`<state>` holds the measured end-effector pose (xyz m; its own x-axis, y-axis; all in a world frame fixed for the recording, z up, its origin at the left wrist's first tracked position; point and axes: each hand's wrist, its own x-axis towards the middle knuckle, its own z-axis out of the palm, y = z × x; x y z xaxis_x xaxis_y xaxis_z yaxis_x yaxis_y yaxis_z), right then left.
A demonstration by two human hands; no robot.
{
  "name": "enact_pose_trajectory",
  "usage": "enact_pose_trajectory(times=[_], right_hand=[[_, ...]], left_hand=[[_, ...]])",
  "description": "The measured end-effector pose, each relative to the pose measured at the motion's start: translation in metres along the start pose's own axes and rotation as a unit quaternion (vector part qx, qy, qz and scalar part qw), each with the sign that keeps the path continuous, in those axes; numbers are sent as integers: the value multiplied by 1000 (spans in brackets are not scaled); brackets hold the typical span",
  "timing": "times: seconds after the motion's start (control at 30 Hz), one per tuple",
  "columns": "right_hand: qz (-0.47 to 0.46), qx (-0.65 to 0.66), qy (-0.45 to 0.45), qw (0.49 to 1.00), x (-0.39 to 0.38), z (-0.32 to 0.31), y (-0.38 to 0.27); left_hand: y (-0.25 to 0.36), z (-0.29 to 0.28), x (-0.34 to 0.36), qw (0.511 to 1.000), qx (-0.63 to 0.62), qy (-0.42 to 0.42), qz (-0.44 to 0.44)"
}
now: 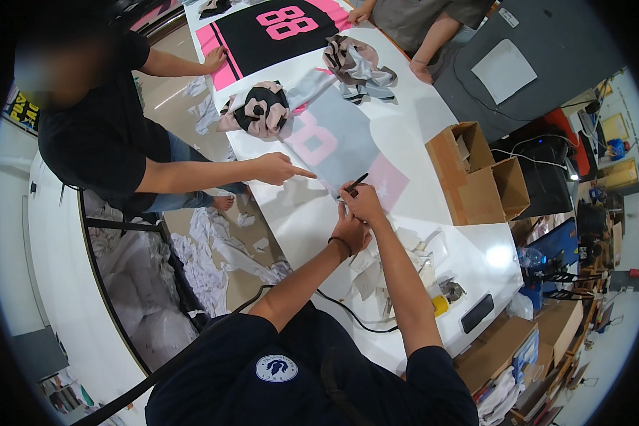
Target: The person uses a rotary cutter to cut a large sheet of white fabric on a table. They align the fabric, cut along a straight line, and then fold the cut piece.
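Looking at the pale grey jersey panel [348, 124] with faded pink digits, we judge that the work is somewhere in its middle. The panel is lying on the white worktop [422, 113], spread out flat for the most part, so the laying out seems done. At its near edge, our right hand [364, 201] is gripping a black pen [361, 179], which is slanted with one end down toward this edge. Our left hand [351, 229] is just below, with its fingers bent in close to the right one; we cannot tell if they pinch the cloth or only support. From the left side of the panel, a co-worker's hand [280, 170] is pointing with one finger to the same edge, so we suppose that the exact spot is being agreed.

Any finished mark is too small for us to see, so we would count the marking as not yet completed. Beyond the panel there is a black-and-pink jersey panel [252, 39], also laid flat, and at the panel's far end are two crumpled fabric bundles, one to the left [264, 110] and one to the right [362, 60]. Whether these also need marking, we cannot say.
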<state>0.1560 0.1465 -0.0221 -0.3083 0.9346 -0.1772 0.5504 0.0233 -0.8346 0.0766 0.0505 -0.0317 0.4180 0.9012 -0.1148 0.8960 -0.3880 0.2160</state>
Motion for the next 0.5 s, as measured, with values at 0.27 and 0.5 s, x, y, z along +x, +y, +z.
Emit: enact_pose_trajectory(times=[0.27,0.5], right_hand=[[-38,-82,-7,996,3,4,13],[-13,-67,39,997,0,-3,-6]], left_hand=[[0,4,2,1000,-16,17,6],[0,-1,1,1000,-12,-22,-1]])
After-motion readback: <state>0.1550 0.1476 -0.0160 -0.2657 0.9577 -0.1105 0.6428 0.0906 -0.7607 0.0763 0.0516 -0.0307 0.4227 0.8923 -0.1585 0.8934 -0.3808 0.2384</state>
